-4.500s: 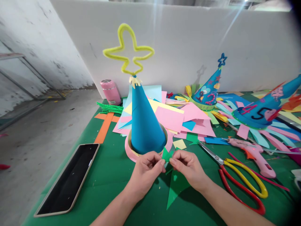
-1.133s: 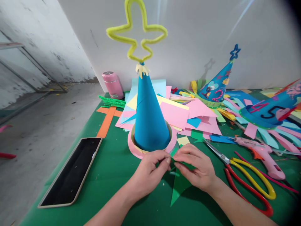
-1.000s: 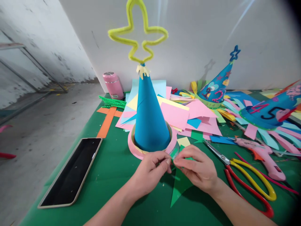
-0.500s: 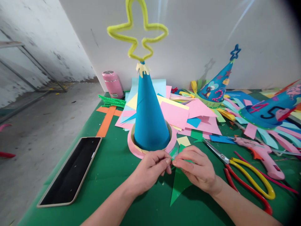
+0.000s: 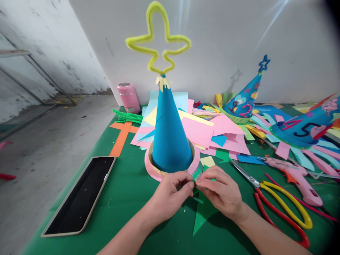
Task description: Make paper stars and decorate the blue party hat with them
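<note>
Pinching a small, thin green paper scrap (image 5: 197, 174) between my left hand (image 5: 170, 199) and right hand (image 5: 223, 193), both closed on it; fingers hide its long axis.

Two hands (image 5: 170, 198) (image 5: 223, 193), three hats (image 5: 170, 141) (image 5: 243, 102) (image 5: 305, 125), one phone (image 5: 79, 196), one pair of scissors (image 5: 278, 202), one glue gun (image 5: 292, 175) and one bottle (image 5: 128, 98) shared the tabletop (image 5: 127, 184).
</note>
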The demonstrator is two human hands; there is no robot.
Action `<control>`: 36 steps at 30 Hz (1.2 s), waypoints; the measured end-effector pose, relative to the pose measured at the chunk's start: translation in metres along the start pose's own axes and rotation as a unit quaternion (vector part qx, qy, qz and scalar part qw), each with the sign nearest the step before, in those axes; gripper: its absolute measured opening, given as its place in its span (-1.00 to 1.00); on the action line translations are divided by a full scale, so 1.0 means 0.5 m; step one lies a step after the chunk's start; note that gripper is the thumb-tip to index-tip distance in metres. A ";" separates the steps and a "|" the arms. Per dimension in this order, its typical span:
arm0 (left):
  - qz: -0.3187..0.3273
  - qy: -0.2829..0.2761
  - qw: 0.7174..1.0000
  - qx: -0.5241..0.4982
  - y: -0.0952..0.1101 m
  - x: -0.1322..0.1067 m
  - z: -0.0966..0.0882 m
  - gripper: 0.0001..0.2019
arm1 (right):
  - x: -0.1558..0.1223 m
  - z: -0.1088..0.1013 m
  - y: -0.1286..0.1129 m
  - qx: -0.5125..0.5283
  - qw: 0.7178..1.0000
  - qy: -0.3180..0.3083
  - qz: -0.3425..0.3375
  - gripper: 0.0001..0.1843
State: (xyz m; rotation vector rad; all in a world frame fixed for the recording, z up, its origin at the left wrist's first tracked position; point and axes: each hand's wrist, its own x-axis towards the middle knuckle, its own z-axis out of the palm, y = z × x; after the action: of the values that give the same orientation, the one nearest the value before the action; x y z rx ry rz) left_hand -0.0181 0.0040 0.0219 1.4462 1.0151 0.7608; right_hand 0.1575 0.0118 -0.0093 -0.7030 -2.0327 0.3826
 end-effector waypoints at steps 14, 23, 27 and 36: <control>-0.055 0.063 0.994 -0.077 -0.020 0.005 0.015 -0.84 | 0.006 -0.003 -0.009 -0.084 0.995 0.006 -0.049 -0.73; 0.010 0.104 0.993 0.055 -0.012 0.002 0.011 -0.80 | 0.009 0.007 -0.003 -0.103 0.994 -0.006 -0.040 -0.77; 0.068 0.127 0.974 0.175 -0.013 0.003 0.012 -0.82 | 0.011 0.009 -0.001 -0.114 0.993 -0.022 0.000 -0.81; 0.033 0.142 0.972 0.185 -0.023 0.010 0.018 -0.82 | 0.013 0.016 -0.003 -0.160 0.986 -0.047 -0.002 -0.85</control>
State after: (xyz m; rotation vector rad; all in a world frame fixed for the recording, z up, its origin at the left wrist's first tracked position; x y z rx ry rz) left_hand -0.0098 0.0045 0.0090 1.7282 1.3890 0.8761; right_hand 0.1473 0.0147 -0.0083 -0.8888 -2.2101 0.0862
